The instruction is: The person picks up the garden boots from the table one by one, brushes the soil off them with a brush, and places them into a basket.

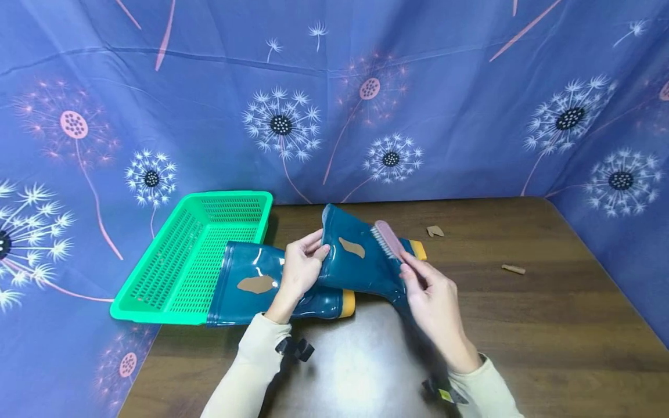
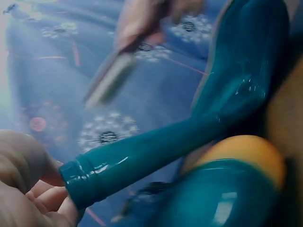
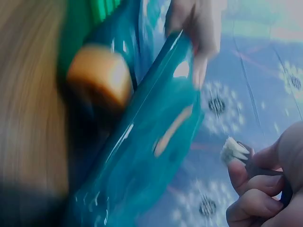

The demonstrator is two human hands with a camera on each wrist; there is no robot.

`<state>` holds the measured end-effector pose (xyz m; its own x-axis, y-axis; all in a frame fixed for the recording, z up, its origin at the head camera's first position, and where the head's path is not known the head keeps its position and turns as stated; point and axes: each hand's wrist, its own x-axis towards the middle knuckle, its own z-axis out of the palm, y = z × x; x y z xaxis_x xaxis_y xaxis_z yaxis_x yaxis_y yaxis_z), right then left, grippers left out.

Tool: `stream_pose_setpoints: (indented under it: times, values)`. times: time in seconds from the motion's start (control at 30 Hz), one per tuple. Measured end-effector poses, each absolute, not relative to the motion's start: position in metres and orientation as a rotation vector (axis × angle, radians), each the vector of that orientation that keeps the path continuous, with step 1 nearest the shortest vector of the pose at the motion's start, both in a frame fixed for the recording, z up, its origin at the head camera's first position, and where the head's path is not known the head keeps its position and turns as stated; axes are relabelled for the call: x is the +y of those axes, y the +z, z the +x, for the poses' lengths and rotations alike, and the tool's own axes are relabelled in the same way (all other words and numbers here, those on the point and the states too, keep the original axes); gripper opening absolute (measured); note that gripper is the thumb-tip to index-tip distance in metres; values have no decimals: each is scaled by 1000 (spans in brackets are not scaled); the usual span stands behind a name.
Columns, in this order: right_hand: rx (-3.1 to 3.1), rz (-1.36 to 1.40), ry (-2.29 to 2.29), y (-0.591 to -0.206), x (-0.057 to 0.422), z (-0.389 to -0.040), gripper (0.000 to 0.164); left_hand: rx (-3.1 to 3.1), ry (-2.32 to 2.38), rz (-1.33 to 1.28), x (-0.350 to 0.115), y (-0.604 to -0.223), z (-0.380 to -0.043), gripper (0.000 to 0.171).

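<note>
My left hand (image 1: 303, 266) pinches the top edge of a shiny teal rubber boot (image 1: 360, 278), holding its shaft raised and tilted. A tan patch (image 1: 352, 248) marks the shaft. In my right hand (image 1: 435, 299) is a pink scrubbing brush (image 1: 388, 237) with white bristles, above the boot near its ankle. The right wrist view shows the brush bristles (image 3: 234, 150) apart from the shaft. A second teal boot (image 1: 237, 302) with a yellow toe lies beneath, its top over the basket's edge; it also bears a tan patch (image 1: 256, 284).
A green plastic basket (image 1: 125, 290) stands at the left. On the brown wooden table (image 1: 554, 325), a flat tan scrap (image 1: 435, 231) lies at the back and a short tan stick-like piece (image 1: 514, 269) to the right. Blue dandelion-print cloth (image 1: 449, 87) hangs behind.
</note>
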<state>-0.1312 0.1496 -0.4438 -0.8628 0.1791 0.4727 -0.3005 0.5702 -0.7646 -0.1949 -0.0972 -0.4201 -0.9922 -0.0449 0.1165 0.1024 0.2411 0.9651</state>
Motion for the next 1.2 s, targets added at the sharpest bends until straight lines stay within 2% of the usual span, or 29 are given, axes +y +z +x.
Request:
stream_pose_setpoints:
  times: [0.23,0.53,0.83,1.2]
  values:
    - [-2362,149,1318,-450,104,-133,31,-2313,-1895,28,-93,-438,-188,42]
    - [-2401,145,1336,-460,77,-132,34,-2333,-1863,74,-98,-440,-188,42]
    - [-2431,152,1291,-464,65,-135,34,-2333,-1889,73,-107,-438,-190,40]
    - [-2358,161,1138,-469,80,-137,30,-2304,-2033,65,-107,-434,-189,40]
